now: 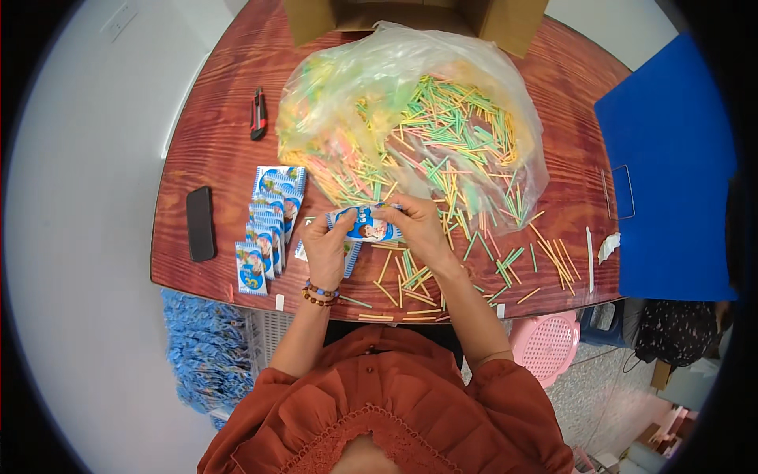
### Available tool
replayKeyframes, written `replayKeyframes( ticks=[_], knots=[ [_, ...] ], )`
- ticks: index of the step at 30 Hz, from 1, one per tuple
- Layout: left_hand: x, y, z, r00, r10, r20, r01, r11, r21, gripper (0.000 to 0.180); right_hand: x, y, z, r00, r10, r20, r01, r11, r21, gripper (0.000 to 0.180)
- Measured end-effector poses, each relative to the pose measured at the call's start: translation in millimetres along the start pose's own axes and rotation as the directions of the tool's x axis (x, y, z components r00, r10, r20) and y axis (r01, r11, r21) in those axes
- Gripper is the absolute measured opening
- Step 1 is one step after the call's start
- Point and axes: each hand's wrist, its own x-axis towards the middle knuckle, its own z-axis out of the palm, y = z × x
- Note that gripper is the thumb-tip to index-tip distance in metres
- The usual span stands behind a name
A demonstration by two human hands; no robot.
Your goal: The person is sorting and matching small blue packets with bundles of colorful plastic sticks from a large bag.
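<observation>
A small blue-and-white printed packet [369, 229] is stretched level between my two hands above the table's near side. My left hand [324, 249] pinches its left end; beaded bracelets circle that wrist. The right end is gripped by my right hand [422, 233], thumb and fingers closed on it. More blue-and-white packets [351, 259] lie partly hidden beneath my hands. Thin yellow, green and pink sticks [450, 114] fill a clear plastic bag [395, 47] lying open beyond my hands. Loose sticks [410, 280] are scattered by my right forearm.
Overlapping packets [264, 225] form a row on the left, beside a black phone [200, 223]. A red-black utility knife [258, 114] lies farther back. An open cardboard box [312, 20] stands behind the bag. At right are a blue panel [671, 174] and a pink stool [545, 347].
</observation>
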Motion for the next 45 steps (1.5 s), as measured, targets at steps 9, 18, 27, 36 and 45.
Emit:
replayKeyframes(
  ticks=[9, 18, 27, 36, 45],
  knots=[
    [8.0, -1.0, 25.9, 0.999, -0.027, 0.031, 0.031, 0.991, -0.134, 0.007, -1.2, 10.1, -5.2, 0.993, 0.03, -0.112, -0.019, 0.995, 0.097, 0.01],
    [9.6, -1.1, 28.8, 0.998, -0.055, 0.035, 0.053, 0.998, 0.043, 0.011, -1.1, 18.0, -15.9, 0.995, 0.082, -0.053, -0.075, 0.989, 0.125, 0.016],
    [2.7, -6.8, 25.8, 0.998, 0.036, 0.049, -0.04, 0.996, 0.075, 0.009, -8.6, 12.0, -14.4, 0.996, 0.042, -0.074, -0.037, 0.998, 0.058, 0.01],
    [1.3, -7.2, 29.0, 0.994, -0.093, 0.049, 0.098, 0.99, -0.105, 0.012, -5.6, 16.4, -13.0, 0.996, 0.049, -0.076, -0.05, 0.999, -0.014, 0.014],
    [5.2, -23.8, 18.4, 0.998, -0.067, 0.008, 0.067, 0.997, -0.027, 0.014, -9.2, 9.9, -21.0, 0.979, 0.188, -0.073, -0.188, 0.982, 0.012, 0.02]
  ],
)
